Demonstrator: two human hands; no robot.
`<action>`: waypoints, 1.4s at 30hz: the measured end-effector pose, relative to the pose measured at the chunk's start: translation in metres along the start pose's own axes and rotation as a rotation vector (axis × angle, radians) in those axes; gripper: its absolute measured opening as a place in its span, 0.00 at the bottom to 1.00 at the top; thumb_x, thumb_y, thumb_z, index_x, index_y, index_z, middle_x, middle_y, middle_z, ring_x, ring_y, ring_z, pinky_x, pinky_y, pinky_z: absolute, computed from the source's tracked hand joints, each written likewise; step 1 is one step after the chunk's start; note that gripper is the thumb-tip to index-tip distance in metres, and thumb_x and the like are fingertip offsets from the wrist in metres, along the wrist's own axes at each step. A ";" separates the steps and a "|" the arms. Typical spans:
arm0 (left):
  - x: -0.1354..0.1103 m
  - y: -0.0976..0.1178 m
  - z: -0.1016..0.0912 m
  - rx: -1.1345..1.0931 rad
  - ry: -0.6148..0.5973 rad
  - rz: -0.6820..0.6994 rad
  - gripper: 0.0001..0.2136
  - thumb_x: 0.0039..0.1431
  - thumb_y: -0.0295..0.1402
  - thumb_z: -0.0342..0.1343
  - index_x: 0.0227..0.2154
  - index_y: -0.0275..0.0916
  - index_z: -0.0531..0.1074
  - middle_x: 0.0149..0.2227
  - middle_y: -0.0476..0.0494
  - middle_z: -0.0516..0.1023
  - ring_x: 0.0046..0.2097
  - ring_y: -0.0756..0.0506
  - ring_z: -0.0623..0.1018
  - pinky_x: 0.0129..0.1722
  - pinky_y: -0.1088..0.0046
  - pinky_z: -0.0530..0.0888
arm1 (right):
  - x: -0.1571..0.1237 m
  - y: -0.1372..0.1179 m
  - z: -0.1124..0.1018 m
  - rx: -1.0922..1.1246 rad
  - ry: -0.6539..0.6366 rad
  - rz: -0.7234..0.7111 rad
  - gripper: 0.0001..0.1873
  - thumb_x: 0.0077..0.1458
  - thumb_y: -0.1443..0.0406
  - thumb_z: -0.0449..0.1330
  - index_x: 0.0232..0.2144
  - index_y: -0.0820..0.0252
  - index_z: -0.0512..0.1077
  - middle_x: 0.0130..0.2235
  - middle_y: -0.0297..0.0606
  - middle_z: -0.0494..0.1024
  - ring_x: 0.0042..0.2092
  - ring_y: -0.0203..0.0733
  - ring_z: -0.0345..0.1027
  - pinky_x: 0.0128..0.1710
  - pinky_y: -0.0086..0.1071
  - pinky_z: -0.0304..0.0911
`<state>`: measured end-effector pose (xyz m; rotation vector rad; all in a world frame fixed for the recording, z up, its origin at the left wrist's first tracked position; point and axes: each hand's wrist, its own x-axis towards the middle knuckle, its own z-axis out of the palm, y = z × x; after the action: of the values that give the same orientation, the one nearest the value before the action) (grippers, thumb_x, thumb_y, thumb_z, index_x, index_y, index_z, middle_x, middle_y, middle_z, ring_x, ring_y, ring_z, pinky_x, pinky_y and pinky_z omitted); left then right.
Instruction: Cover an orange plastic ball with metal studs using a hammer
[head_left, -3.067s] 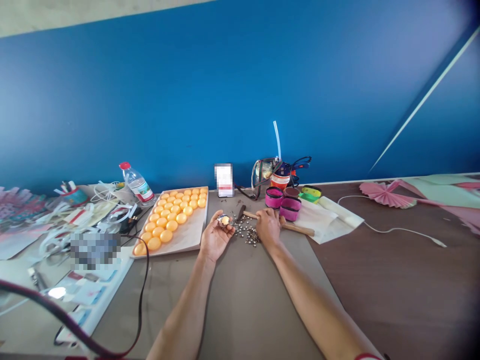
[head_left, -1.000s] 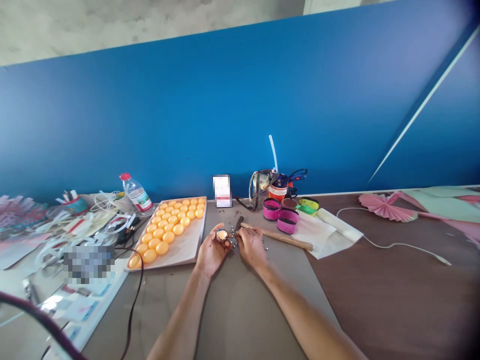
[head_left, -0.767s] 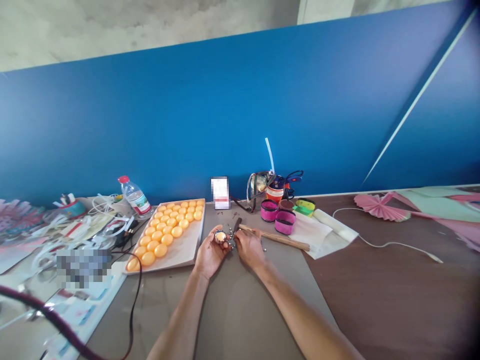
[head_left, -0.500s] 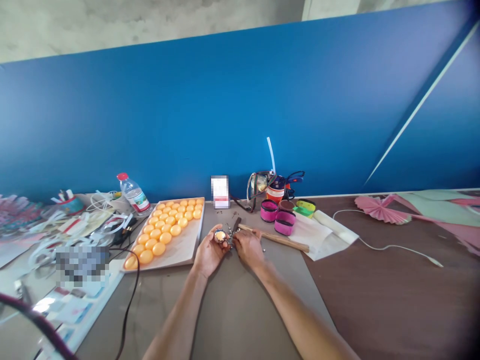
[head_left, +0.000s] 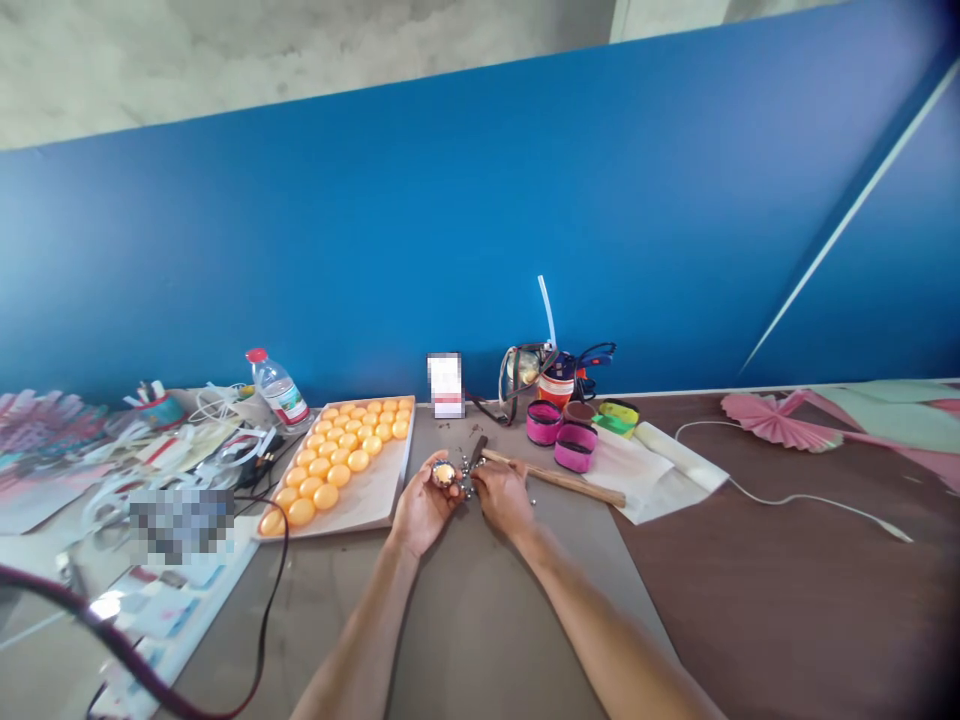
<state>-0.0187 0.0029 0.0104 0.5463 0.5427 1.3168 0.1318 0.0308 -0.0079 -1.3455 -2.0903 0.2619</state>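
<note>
Cupping the beaded ball point(head_left: 443, 473) in the left hand point(head_left: 420, 508), grip closed, just above the tabletop point(head_left: 465, 620). Shifted right hand point(head_left: 504, 497) from hammer point(head_left: 561, 479) to ball; grip narrow, contents impossible to tell.

tray point(head_left: 375, 496) left of hands, hammer point(head_left: 559, 477) right

A tray point(head_left: 371, 500) of orange balls point(head_left: 337, 455) sits on the counter point(head_left: 480, 620), with a water bottle point(head_left: 277, 385) behind its left corner. A hammer point(head_left: 559, 478) lies near pink tape rolls point(head_left: 576, 446) and white paper point(head_left: 652, 470). Well to the right a pink fan point(head_left: 776, 422) lies behind a white cable point(head_left: 810, 498). A black cord point(head_left: 277, 580) crosses the left clutter below a blue wall point(head_left: 480, 200).
</note>
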 end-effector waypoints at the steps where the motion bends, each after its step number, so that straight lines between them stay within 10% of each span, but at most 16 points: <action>1: 0.000 0.000 0.000 0.002 0.003 0.001 0.16 0.55 0.33 0.52 0.47 0.38 0.66 0.31 0.42 0.75 0.27 0.49 0.72 0.35 0.69 0.71 | 0.000 0.000 -0.001 0.003 0.010 -0.002 0.11 0.55 0.69 0.51 0.28 0.56 0.72 0.32 0.36 0.76 0.40 0.39 0.66 0.45 0.35 0.43; 33: 0.005 -0.007 -0.001 0.024 0.043 -0.037 0.14 0.54 0.34 0.53 0.43 0.38 0.66 0.29 0.43 0.75 0.25 0.49 0.72 0.31 0.72 0.69 | 0.000 0.001 -0.002 0.006 0.100 -0.026 0.12 0.57 0.66 0.51 0.25 0.57 0.72 0.31 0.35 0.75 0.38 0.38 0.65 0.41 0.33 0.43; 42: 0.005 -0.008 -0.001 0.021 0.040 -0.027 0.14 0.54 0.34 0.53 0.43 0.37 0.67 0.29 0.43 0.74 0.27 0.49 0.71 0.30 0.72 0.68 | 0.003 0.003 0.001 0.379 0.198 0.026 0.07 0.52 0.67 0.52 0.27 0.58 0.70 0.31 0.36 0.76 0.37 0.39 0.67 0.40 0.31 0.53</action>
<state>-0.0128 0.0064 0.0042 0.5291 0.5951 1.3003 0.1330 0.0350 -0.0090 -1.1214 -1.7537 0.4878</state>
